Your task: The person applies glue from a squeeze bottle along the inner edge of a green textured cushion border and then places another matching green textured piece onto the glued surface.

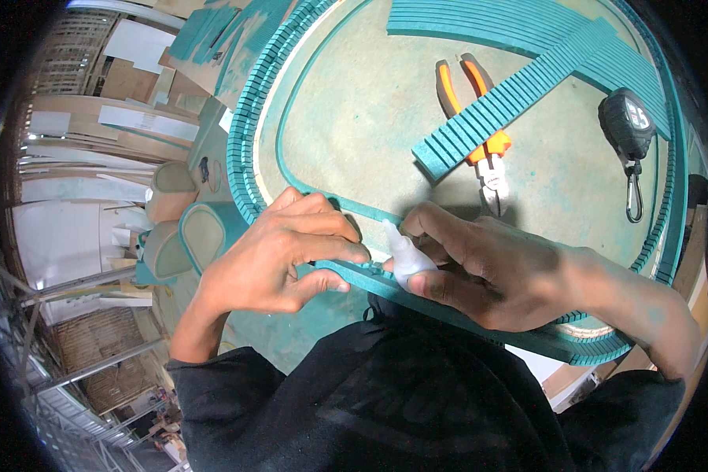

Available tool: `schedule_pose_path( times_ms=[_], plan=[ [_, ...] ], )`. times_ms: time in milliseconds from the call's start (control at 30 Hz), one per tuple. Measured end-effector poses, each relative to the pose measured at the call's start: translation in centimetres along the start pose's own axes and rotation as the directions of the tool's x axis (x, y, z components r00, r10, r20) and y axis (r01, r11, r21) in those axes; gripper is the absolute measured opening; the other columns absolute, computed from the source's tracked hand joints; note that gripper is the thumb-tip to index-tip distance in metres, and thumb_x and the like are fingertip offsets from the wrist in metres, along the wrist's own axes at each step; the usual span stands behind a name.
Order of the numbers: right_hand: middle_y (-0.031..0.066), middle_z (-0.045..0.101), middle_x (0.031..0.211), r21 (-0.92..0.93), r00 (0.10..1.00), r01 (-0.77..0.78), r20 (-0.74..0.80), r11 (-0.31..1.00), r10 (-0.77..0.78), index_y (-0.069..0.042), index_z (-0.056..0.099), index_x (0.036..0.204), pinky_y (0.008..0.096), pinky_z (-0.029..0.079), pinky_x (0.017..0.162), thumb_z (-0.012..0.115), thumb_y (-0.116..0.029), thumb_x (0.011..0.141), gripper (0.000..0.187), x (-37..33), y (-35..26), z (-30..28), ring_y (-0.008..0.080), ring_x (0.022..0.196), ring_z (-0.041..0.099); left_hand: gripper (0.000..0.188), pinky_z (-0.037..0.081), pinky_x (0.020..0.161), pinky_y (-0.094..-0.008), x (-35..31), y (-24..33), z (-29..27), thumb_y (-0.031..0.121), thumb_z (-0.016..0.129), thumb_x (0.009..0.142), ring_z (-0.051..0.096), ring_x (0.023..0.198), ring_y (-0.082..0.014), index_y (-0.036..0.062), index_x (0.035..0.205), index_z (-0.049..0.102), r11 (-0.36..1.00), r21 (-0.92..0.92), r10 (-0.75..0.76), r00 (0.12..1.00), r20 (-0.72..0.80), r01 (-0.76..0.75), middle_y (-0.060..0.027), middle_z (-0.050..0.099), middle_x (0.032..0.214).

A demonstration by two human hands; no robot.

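Note:
My right hand (pixel 480 267) grips a small white squeeze bottle (pixel 405 256), its nozzle pointing up-left at the near edge of a large teal oval panel (pixel 354 118). My left hand (pixel 287 252) pinches a thin teal strip (pixel 354 271) that runs along that near edge, fingertips touching the strip just left of the bottle. The panel's rim (pixel 244 134) is made of slotted teal strips bent around the curve.
Orange-handled pliers (pixel 480 134) lie on the panel under a slotted teal strip (pixel 511 98). A black tape measure with a clip (pixel 628 126) sits at the right. Stacked teal strips (pixel 488 23) are at the top. Boards and small oval pieces (pixel 200 232) lie below left.

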State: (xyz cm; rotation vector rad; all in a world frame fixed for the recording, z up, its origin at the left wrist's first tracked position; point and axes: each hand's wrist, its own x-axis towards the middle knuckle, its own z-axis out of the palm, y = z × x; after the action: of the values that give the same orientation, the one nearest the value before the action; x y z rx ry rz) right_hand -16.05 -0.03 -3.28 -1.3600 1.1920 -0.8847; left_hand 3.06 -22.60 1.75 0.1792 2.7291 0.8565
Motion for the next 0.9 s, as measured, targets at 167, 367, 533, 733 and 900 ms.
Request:
schedule_pose_path(
  times_ms=[167,367,533,733,900],
  plan=[
    [0.0063,0.047,0.075,-0.088,0.998,0.063,-0.005,0.994,-0.064,-0.008,0.038,0.129,0.0445,0.042,0.063,0.049,-0.034,0.113,0.032,0.1,0.4,0.3,0.0233,0.064,0.052,0.041,0.039,0.09,-0.0419,-0.3,0.2,-0.1,0.035,0.088,0.074,0.061,0.101,-0.0265,0.011,0.107,0.083,1.0,0.001,-0.005,1.0,-0.005,0.005,-0.0034,0.075,0.109],
    [0.0076,0.051,0.078,-0.158,1.0,-0.026,0.005,0.987,0.027,-0.008,0.037,0.129,0.0454,0.043,0.065,0.047,-0.032,0.114,0.03,-0.8,-1.4,-0.7,0.0264,0.066,0.053,0.039,0.04,0.089,-0.0417,0.0,0.5,-0.1,0.033,0.087,0.076,0.062,0.1,-0.0268,0.01,0.107,0.083,0.999,0.042,0.009,1.0,-0.026,-0.008,-0.0037,0.074,0.108],
    [0.0106,0.058,0.082,-0.217,1.0,-0.028,-0.019,0.976,0.024,-0.006,0.039,0.129,0.0456,0.049,0.067,0.049,-0.03,0.113,0.031,-1.1,-0.9,-1.2,0.0275,0.071,0.063,0.035,0.041,0.091,-0.0422,-1.0,0.8,0.9,0.033,0.085,0.079,0.063,0.1,-0.0273,0.0092,0.106,0.083,0.992,0.129,0.001,0.996,-0.085,0.01,-0.0033,0.074,0.107],
    [0.0167,0.065,0.083,-0.284,0.963,0.008,-0.257,0.959,-0.084,0.004,0.044,0.12,0.0336,0.058,0.049,0.056,-0.016,0.108,0.026,-3.5,-0.4,-2.0,0.0252,0.062,0.073,0.027,0.041,0.079,-0.0364,-1.5,4.1,3.7,0.022,0.085,0.083,0.061,0.089,-0.0208,0.0108,0.108,0.082,0.949,0.293,-0.009,0.934,-0.357,0.121,-0.0017,0.069,0.096],
    [0.018,0.064,0.082,-0.245,0.98,-0.016,-0.195,0.969,-0.032,0.005,0.047,0.117,0.0351,0.06,0.051,0.057,-0.017,0.108,0.026,-3.4,-1.7,-2.1,0.0252,0.065,0.075,0.036,0.036,0.064,-0.0326,-3.9,8.4,7.4,0.021,0.089,0.078,0.05,0.066,-0.0158,0.0043,0.108,0.081,0.916,0.243,-0.173,0.862,-0.477,0.319,0.0001,0.062,0.073]
  ],
)
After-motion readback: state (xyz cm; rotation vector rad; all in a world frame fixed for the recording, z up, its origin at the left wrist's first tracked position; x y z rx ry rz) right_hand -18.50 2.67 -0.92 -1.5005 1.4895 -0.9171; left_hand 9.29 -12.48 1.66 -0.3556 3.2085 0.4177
